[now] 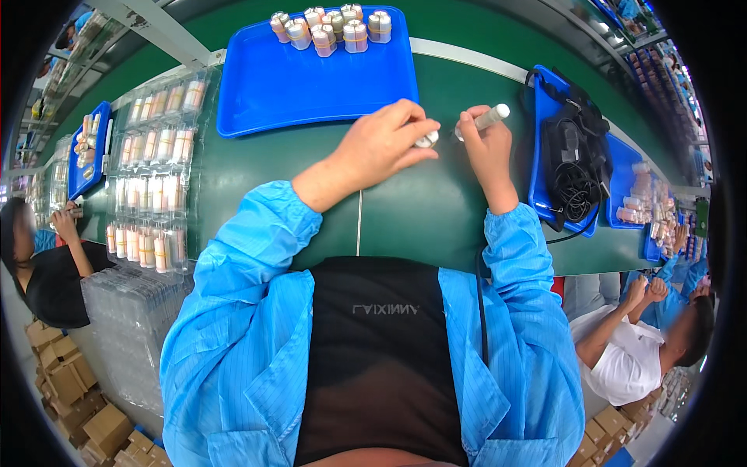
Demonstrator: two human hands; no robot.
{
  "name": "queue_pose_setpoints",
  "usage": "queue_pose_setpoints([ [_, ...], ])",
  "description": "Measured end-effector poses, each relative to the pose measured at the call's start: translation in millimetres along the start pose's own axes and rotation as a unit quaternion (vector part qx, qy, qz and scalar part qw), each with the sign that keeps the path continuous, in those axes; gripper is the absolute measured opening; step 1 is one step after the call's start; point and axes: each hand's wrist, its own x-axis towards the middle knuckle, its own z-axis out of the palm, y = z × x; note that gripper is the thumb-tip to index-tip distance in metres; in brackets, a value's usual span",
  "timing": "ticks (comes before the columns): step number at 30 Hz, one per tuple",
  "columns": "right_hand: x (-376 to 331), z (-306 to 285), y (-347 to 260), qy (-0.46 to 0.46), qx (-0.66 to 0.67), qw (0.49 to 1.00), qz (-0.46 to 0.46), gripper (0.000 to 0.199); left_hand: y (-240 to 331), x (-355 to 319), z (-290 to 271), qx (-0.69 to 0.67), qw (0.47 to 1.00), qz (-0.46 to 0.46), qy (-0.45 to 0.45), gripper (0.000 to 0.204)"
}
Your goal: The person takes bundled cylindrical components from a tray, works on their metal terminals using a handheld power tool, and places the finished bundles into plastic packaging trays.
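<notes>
My left hand (381, 148) grips a small silvery cylindrical part (426, 140) between thumb and fingers over the green table (405, 210). My right hand (486, 148) holds a pen-like white tool (490, 118), its tip pointed at the part. The two hands are close together in front of a blue tray (311, 86). Several bundled cylinders (331, 27) stand along that tray's far edge.
Clear plastic trays (152, 171) of small cylinders lie at the left, another stack (132, 327) below them. A blue tray (572, 156) at the right holds a black adapter and cable. More blue trays hold parts at far left and right. Other people sit on both sides; cardboard boxes (78, 405) lie below.
</notes>
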Motion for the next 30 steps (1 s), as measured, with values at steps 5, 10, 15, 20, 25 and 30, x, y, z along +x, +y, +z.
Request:
queue_pose_setpoints([
  [5, 0.7, -3.5, -9.7, -0.045, -0.008, 0.999, -0.013, 0.019, -10.3, -18.7, 19.1, -0.060, 0.997, -0.040, -0.005, 0.049],
  [10, -3.1, -8.0, -6.8, -0.070, -0.009, 0.997, -0.045, 0.019, -7.7, -19.7, 19.4, -0.148, 0.978, -0.142, -0.037, 0.053],
  [15, -10.0, -0.2, 0.6, -0.003, 0.031, 0.999, -0.023, 0.018, -14.2, -17.4, 21.3, -0.154, 0.975, -0.145, -0.062, 0.049],
  [20, -12.0, 7.3, -4.5, 0.012, 0.056, 0.998, -0.014, 0.017, -12.3, -18.7, 25.3, -0.158, 0.977, -0.139, -0.033, 0.041],
  [25, -16.8, 5.2, -4.4, 0.008, 0.034, 0.999, -0.031, 0.019, -12.2, -19.8, 27.2, -0.151, 0.983, -0.102, -0.017, 0.042],
  [30, -10.6, 6.3, -7.1, -0.013, 0.022, 0.998, -0.054, 0.020, -11.8, -16.4, 24.9, -0.115, 0.989, -0.091, -0.029, 0.043],
])
